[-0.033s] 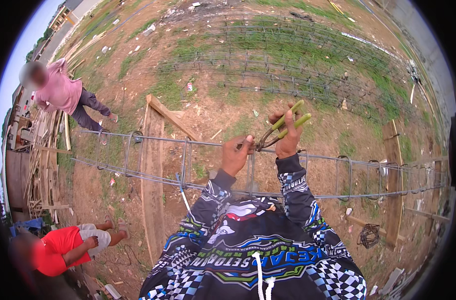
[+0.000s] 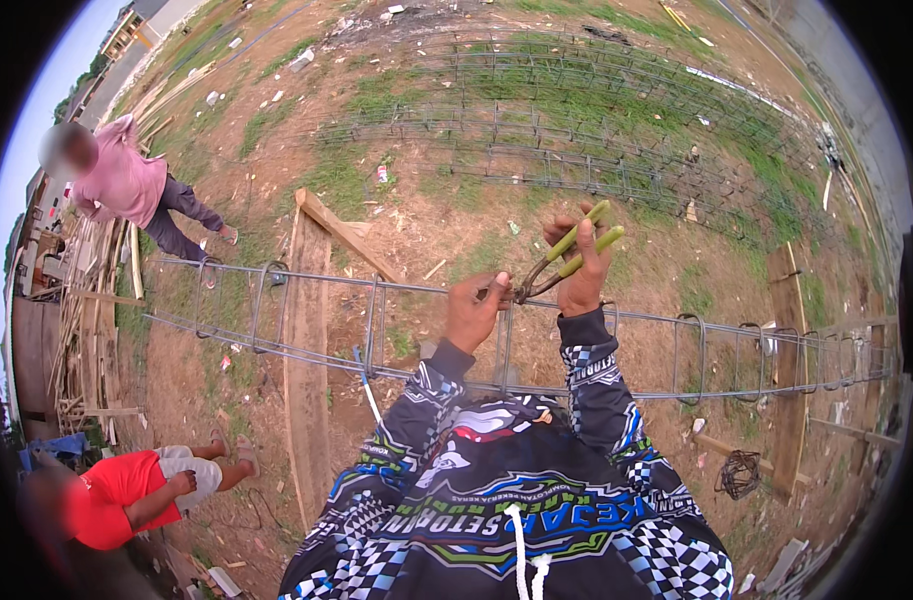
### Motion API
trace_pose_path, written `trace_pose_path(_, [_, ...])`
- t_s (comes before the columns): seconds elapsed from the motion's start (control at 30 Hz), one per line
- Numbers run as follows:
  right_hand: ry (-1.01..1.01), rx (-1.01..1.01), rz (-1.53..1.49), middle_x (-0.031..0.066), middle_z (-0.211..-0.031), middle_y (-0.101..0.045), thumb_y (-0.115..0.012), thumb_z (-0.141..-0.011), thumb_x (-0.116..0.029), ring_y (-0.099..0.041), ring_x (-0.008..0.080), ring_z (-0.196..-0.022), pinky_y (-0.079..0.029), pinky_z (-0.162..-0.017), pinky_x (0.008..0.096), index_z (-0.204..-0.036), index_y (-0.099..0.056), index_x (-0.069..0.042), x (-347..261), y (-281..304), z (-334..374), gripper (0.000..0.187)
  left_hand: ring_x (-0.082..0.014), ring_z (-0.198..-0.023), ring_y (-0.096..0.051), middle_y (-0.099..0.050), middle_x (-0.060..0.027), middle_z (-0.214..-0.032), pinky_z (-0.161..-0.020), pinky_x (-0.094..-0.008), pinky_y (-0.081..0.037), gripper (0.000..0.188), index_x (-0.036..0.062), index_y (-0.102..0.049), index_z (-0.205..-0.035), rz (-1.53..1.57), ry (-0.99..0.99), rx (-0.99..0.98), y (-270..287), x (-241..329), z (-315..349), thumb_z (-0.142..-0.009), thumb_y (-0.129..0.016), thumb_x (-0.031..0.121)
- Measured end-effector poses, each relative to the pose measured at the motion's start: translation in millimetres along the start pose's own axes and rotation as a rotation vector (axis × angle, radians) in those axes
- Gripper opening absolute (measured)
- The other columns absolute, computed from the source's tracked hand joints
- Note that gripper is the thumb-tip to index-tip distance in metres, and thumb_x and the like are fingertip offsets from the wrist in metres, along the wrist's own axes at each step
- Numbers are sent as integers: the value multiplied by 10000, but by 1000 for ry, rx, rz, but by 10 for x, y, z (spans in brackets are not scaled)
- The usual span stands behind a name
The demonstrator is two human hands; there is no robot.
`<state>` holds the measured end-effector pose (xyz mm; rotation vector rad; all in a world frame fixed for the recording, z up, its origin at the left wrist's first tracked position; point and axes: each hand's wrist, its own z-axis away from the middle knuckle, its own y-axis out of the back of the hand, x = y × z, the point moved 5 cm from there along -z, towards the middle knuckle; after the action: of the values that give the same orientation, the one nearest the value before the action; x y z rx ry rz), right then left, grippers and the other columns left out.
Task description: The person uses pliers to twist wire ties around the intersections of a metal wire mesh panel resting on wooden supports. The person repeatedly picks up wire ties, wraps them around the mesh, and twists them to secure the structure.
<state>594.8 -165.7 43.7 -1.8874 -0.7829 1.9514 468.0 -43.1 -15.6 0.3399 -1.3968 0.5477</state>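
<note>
At the steel cage (image 2: 506, 345), your right hand (image 2: 581, 282) grips stiff-looking pincers (image 2: 567, 270) (likely weighty; hold the handles (image 2: 606, 240)); your left hand's (image 2: 476, 312) hold, I can't tell.

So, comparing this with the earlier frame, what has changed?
The right hand has shifted slightly to the right; nothing was visibly taken up or released. It still holds the green-handled pincers. The left hand stays beside their jaws, and the rebar cage looks unmoved.

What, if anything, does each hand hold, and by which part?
The right hand holds dark metal pincers by their yellow-green handles; whether the left hand holds anything cannot be told.
</note>
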Motion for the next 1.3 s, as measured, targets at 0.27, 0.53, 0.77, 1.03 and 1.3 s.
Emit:
trace_pose_path(0.27, [-110,47,24,27,-674,-544,-631,-923,-453,-566,148,-588,-510,-573,306,-852,-521,-92,59,27,-359,383,-175,-769,-695,-697,-120,-847,-650,-289,-587,323,-54,-692,-973,-113,-67,-2,-5,54,-38,-962,-606,257])
trace_pose_path(0.53, [-165,57,86,-3,-601,-441,-613,-913,-525,-474,130,-505,-434,-476,290,-771,-451,-117,132,-71,-436,461,-142,-633,-629,-644,-97,-749,-544,-289,-491,285,-21,-707,-933,-400,-329,15,27,62,-16,-953,-612,247])
trace_pose_path(0.77, [-266,-71,183,-42,-565,-355,-614,-889,-577,-387,95,-454,-383,-459,272,-743,-408,-158,330,-139,-525,490,-286,-692,-614,-632,-155,-755,-620,-380,-452,274,-11,-690,-906,-404,-380,40,-20,39,93,-946,-605,247])
trace_pose_path(1.03, [-345,-240,252,-10,-605,-469,-590,-926,-527,-482,120,-513,-453,-511,298,-810,-489,-126,325,-519,-565,429,-319,-724,-601,-629,-164,-786,-647,-396,-451,274,-5,-689,-924,-394,-439,101,-9,114,196,-951,-596,251])
trace_pose_path(1.3, [-154,-129,-108,4,-697,-525,-521,-960,-532,-530,127,-597,-476,-604,308,-897,-530,-117,77,132,-335,420,-330,-811,-632,-637,-167,-845,-695,-396,-480,238,5,-678,-972,-352,-341,101,-49,45,329,-944,-591,225])
